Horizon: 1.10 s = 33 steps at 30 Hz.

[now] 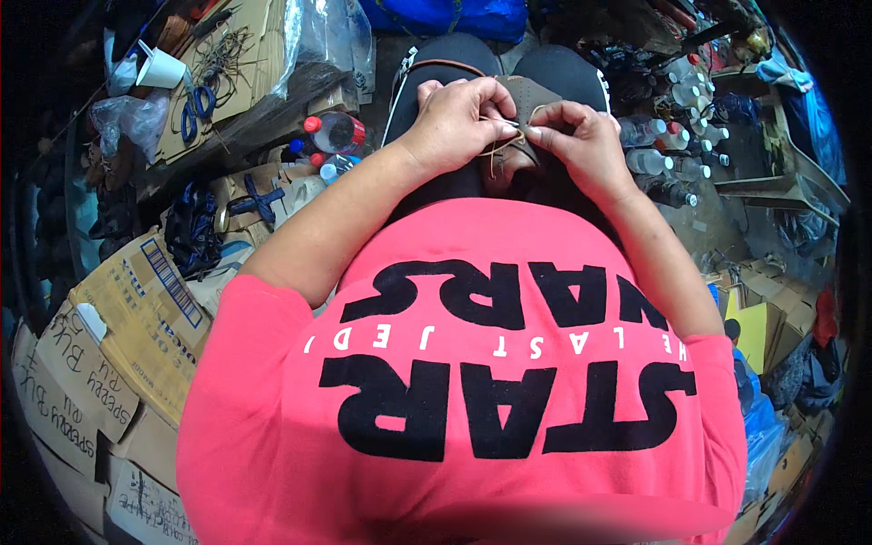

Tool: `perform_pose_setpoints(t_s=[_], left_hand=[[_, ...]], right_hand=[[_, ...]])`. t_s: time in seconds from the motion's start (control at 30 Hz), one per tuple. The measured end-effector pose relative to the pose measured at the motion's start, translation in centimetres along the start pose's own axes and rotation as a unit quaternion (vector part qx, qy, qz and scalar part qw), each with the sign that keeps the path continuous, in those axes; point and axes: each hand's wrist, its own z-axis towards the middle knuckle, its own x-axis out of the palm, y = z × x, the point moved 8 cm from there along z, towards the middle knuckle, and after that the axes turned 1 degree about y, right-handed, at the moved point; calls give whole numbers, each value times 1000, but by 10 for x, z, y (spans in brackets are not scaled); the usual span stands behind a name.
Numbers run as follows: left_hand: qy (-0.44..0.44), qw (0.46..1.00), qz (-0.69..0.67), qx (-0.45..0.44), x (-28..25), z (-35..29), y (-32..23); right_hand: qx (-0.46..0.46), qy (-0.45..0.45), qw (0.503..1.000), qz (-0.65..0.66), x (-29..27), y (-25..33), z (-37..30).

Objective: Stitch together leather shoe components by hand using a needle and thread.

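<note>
Right now, both your hands are drawn in close over your lap, just beside the brown piece (534,95), a leather-like part with small holes that sits between your thighs. Your left hand (459,118) is at its left side, fingers curled, thumb and forefinger nearly closed on the tan cord (494,151); you can't tell from above whether they grip the piece too. Your right hand (581,145) is at its right side, its thumb and forefinger likewise pinched on the cord, the other fingers bent. The cord loops loosely at the near edge of the piece.

Nearer you than the brown piece is your pink shirt (454,227); beneath it are your dark trousers (454,53). Left of the piece lies a clear bottle with a red cap (334,133), and farther left are blue-handled scissors (197,111) and a white cup (161,68). Well to its right stands or lies a cluster of bottles (647,162). Directly beyond it is a blue bundle (450,16), partly cut off.
</note>
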Motion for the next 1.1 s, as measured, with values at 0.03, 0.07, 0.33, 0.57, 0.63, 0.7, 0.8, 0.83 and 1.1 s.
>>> perform_pose_setpoints(t_s=[0.03, 0.07, 0.33, 0.57, 0.63, 0.7, 0.8, 0.83, 1.1], left_hand=[[-8, 1000, -8, -5, -1, 1, 1], [-8, 1000, -7, -3, -3, 2, -1], [-100, 978, 120, 136, -21, -6, -24], [-35, 995, -27, 90, -24, -11, -16], [-20, 997, -56, 50, -22, -13, -7], [-21, 997, -56, 58, -21, -16, -6], [-24, 996, -75, 48, -26, -19, -8], [-25, 996, -75, 47, -26, -20, -7], [-82, 990, 46, 109, -29, -23, -12]], right_hand=[[6, -15, 999, 35, 0, -3, 4], [5, -17, 999, 36, -2, -4, 7], [29, 26, 997, 59, -9, -10, 3], [-81, -72, 994, 21, -89, -10, -19], [-99, -42, 994, 5, -75, 19, -20], [-141, -33, 989, -6, -61, 37, -23], [-176, -29, 982, -63, -44, 51, -20], [-176, -28, 982, -63, -40, 51, -19], [-116, -28, 991, -63, -25, 30, -9]])
